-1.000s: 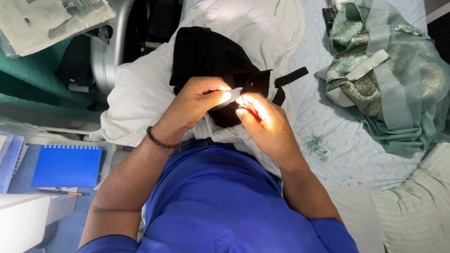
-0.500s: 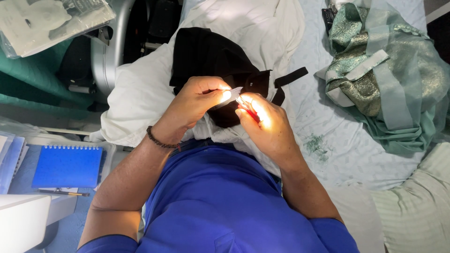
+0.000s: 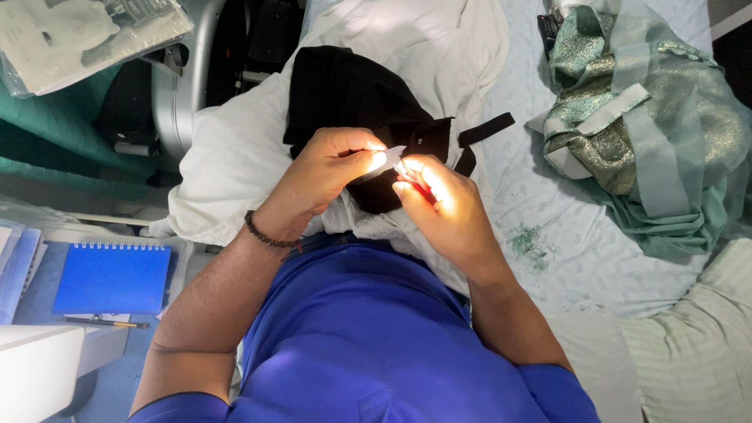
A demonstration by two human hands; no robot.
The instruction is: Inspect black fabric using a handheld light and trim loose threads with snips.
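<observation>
My left hand (image 3: 333,168) pinches a small pale strip (image 3: 389,155) between thumb and fingers, just over the black fabric (image 3: 352,94) on the white pillow (image 3: 235,157). My right hand (image 3: 442,207), fingers pressed together, grips something thin and red (possibly a small tool, glare hides it) touching that strip.

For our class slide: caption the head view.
Both hands, left hand and right hand, pinch a small pale piece over black fabric.
</observation>
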